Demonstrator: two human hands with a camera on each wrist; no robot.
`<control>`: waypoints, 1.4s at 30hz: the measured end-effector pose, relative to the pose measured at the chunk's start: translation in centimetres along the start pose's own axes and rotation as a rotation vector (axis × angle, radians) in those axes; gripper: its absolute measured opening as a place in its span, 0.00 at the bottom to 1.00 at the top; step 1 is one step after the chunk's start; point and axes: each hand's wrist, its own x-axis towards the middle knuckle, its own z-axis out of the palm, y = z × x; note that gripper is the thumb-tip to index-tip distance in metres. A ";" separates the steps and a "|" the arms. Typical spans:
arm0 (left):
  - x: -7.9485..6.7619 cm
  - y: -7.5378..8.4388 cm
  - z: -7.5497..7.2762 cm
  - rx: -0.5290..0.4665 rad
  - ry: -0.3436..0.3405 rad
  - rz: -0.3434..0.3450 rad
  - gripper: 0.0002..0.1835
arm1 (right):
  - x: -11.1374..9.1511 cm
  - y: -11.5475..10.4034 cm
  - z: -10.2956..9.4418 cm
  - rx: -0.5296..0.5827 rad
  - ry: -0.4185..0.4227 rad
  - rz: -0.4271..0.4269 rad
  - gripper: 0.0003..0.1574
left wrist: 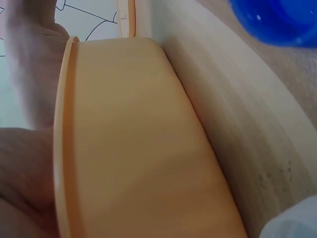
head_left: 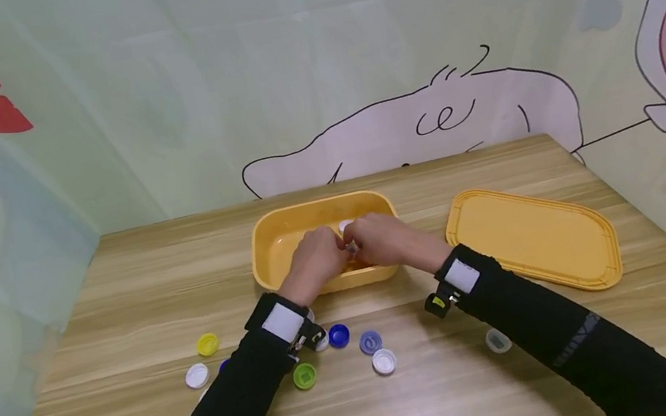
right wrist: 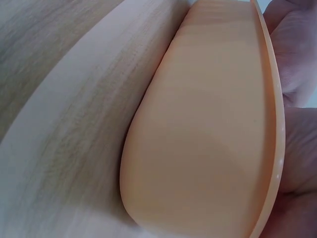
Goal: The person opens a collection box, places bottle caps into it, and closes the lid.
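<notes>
Both hands meet over the yellow-orange plastic box [head_left: 276, 248], wrists above its near rim. The left hand [head_left: 319, 253] has curled fingers, and the right hand [head_left: 381, 238] comes in from the other side, also curled. Between their fingertips shows a small pale bottle cap [head_left: 351, 249], pinched from both sides and mostly hidden by the fingers. Just behind them another white bottle cap [head_left: 345, 226] appears inside the box. Each wrist view shows mainly the outer wall of the box [left wrist: 124, 124], with parts of the hands past its rim.
On the wooden table in front of the box lie several bottle caps, among them a yellow cap [head_left: 207, 345], a green cap [head_left: 305, 376], a blue cap [head_left: 338, 336] and a white cap [head_left: 384, 362]. A yellow-orange lid [head_left: 532, 240] lies right of the box, near the right forearm.
</notes>
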 end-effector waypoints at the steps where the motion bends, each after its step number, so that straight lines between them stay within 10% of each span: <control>1: -0.1 0.0 0.0 -0.001 0.002 0.000 0.26 | 0.0 0.0 0.0 0.002 0.001 0.000 0.08; 24: -1.2 0.5 -0.1 0.034 -0.007 -0.041 0.16 | -0.4 -0.1 0.1 0.059 0.037 -0.001 0.06; 42: -5.2 2.6 -0.4 0.068 0.225 0.226 0.11 | -6.3 -1.0 -2.2 0.011 0.354 -0.122 0.05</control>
